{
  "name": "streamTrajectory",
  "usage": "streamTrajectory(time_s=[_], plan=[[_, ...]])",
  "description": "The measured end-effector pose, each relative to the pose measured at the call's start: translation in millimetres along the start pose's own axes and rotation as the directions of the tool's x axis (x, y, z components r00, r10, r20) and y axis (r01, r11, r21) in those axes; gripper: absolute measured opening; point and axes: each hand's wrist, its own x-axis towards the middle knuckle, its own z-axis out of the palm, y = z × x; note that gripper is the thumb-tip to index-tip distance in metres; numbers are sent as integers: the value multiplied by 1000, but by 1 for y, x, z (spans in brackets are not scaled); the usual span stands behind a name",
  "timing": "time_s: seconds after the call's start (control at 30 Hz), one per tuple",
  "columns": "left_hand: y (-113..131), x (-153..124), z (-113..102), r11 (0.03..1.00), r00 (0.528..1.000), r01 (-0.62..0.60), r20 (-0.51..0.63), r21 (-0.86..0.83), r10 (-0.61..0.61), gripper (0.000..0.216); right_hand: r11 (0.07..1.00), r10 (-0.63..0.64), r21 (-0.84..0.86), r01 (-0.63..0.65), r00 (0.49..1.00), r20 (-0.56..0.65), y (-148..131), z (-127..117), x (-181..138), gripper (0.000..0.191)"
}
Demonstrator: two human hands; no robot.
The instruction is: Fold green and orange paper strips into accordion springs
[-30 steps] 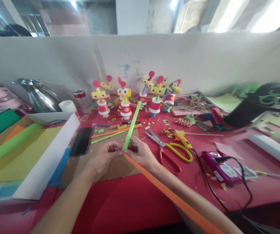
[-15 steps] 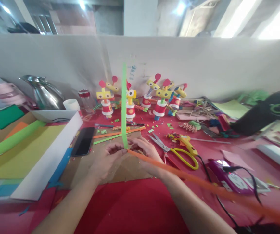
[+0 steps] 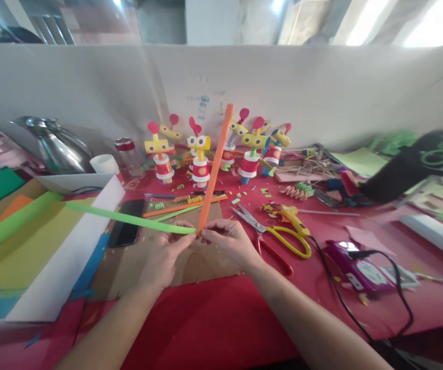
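My left hand (image 3: 166, 253) and my right hand (image 3: 227, 241) meet above a brown cardboard sheet (image 3: 190, 264), both pinched at the joint of two paper strips. A green paper strip (image 3: 129, 219) runs from that joint out to the left, over the phone and the box edge. An orange paper strip (image 3: 214, 169) rises from the joint up and away toward the back wall. The two strips cross at about a right angle between my fingertips.
Several paper-cup figures (image 3: 200, 154) stand at the back. Scissors (image 3: 271, 237), a yellow glue gun (image 3: 283, 213), a purple power strip (image 3: 354, 264), a phone (image 3: 127, 222), a white box of coloured paper (image 3: 67, 252), a steel kettle (image 3: 57, 149) and paper scraps surround the red table (image 3: 214, 318).
The green strip swung from upright to lying out to the left. The orange strip swung from trailing toward my lower right to pointing up and away. Both hands stayed pinched at the joint.
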Motion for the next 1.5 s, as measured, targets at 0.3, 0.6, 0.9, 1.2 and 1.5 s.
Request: streamTrajectory(time_s=[0.3, 0.6, 0.9, 1.2, 1.5], plan=[[-12, 7, -6, 989, 993, 117, 2, -86, -117, 14, 999, 38, -7, -37, 999, 17, -4, 1, -2, 14], [-10, 5, -3, 989, 991, 132, 4, -73, -132, 15, 999, 52, -5, -52, 998, -35, 0, 2, -2, 12], [-10, 6, -4, 964, 992, 82, -72, -254, -104, 17, 994, -76, 82, 77, 997, -14, 0, 6, -7, 28], [-11, 4, -1, 984, 990, 33, -126, -174, -56, 21, 955, -177, -255, 152, 981, -76, 0, 11, -11, 11], [-10, 1, 0, 990, 993, 74, -88, -123, -85, 17, 987, -99, -133, 90, 993, -61, 5, 9, -10, 14]])
